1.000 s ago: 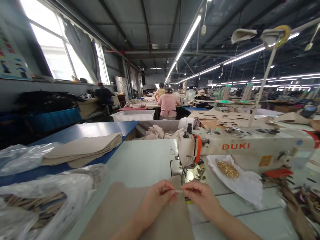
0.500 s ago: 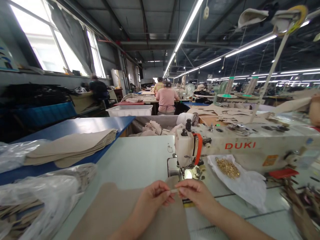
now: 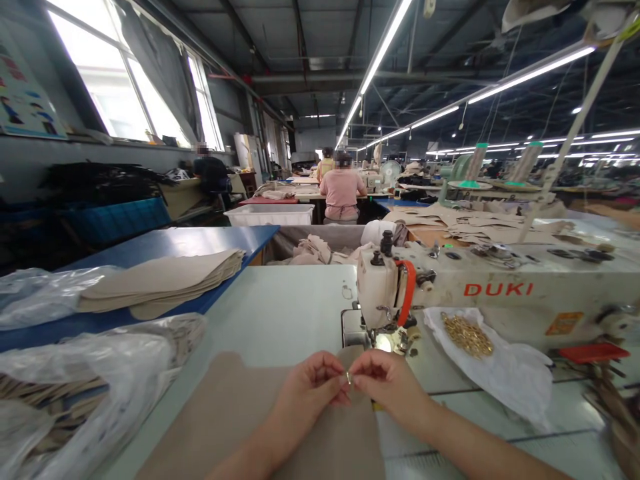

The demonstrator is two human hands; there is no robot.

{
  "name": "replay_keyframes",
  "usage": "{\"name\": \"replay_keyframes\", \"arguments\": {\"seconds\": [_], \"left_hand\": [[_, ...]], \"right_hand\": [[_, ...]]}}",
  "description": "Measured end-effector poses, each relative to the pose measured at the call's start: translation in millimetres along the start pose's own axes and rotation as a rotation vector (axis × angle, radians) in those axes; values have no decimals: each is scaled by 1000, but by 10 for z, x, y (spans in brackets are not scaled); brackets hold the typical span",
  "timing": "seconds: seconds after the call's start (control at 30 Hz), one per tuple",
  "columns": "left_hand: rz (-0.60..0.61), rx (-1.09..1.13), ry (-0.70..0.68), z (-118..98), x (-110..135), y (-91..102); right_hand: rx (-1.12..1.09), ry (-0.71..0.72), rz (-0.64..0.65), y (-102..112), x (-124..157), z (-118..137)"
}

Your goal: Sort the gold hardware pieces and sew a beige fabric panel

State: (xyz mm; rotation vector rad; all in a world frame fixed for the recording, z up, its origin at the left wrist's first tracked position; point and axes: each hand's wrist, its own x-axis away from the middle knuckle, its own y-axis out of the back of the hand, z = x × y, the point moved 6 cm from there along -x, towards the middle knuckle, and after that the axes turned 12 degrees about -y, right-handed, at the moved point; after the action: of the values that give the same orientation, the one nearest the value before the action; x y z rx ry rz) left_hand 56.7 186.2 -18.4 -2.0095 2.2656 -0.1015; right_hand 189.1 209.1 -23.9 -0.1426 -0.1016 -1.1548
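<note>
Fingertips closed together: left hand [image 3: 313,387], right hand [image 3: 385,385] pinching small strip [image 3: 349,378].

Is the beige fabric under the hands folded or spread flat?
Spread flat: the beige fabric lies smooth on the table, no fold visible; its near edge is out of view.

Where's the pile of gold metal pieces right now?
The gold metal pieces lie on white paper, right of the needle, under the sewing machine arm, beyond the right hand.

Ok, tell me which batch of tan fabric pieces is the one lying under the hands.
The single flat tan piece on the pale sewing table, beneath both hands; the neat stack sits apart on the blue table.
</note>
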Motion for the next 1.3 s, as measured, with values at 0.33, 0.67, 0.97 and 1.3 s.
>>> {"name": "replay_keyframes", "arguments": {"seconds": [0.33,0.67,0.97,1.3], "left_hand": [[-9,103,158,85,-2,-19],[111,-4,144,7,36,-87],[121,-388,-96,-5,71,-25],[36,-240,-175,-75,37,6]], "right_hand": [[-154,-79,64,7,-98,-115],[-157,-60,160,-93,-40,-116],[278,103,-40,-68,190,77],[307,300,-48,-23,239,165]]}}
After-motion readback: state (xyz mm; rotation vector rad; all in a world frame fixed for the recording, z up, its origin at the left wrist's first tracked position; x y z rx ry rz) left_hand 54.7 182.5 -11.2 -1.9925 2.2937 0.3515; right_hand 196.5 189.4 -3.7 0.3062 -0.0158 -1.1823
